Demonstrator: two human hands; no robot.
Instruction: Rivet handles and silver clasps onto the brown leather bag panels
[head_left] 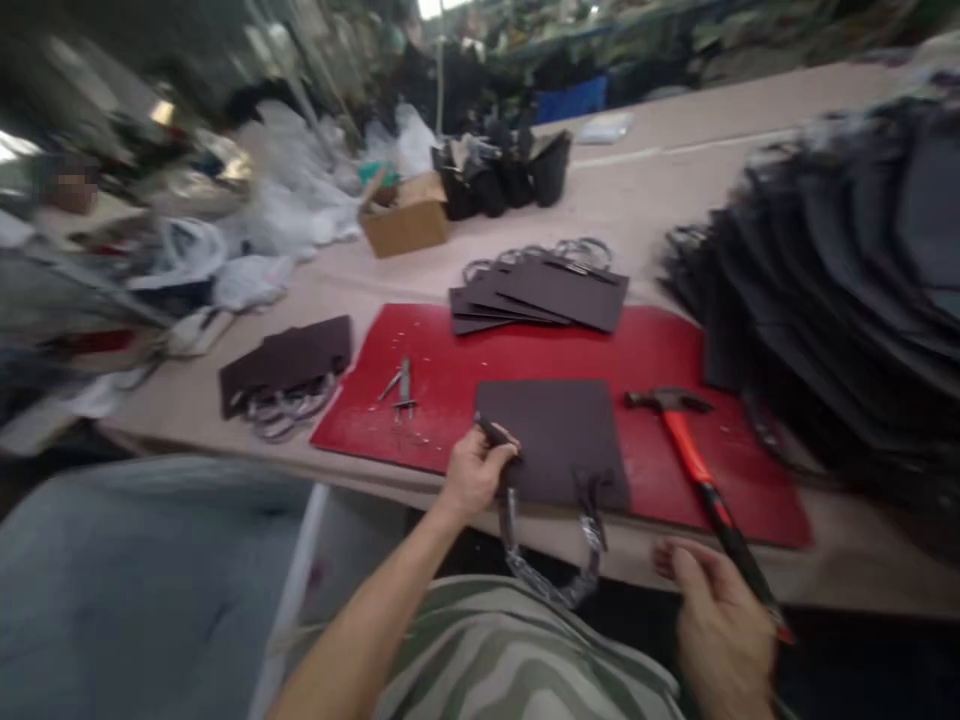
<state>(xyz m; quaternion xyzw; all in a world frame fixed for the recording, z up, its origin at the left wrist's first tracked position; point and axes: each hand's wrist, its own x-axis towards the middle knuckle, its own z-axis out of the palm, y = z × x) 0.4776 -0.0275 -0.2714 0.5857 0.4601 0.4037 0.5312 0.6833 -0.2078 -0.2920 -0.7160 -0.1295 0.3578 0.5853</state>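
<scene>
A dark flat panel [555, 430] lies on the red mat [435, 360], and its looped handle [551, 590] hangs over the table's front edge. At the panel's left side, my left hand [474, 468] is closed around a small dark piece whose exact shape I cannot make out. My right hand [720, 610] is in front of the table edge, right of the handle and beside the hammer's grip; its fingers are curled and blurred, so what lies between them is hidden. The hammer [686, 450] rests on the mat with its red and black handle pointing toward me.
Metal tools [403, 388] lie on the mat's left part. More panels are piled behind [559, 290] and at the left [289, 360]. A large stack of dark pieces [817, 270] fills the right. Farther back is a cardboard box [405, 220].
</scene>
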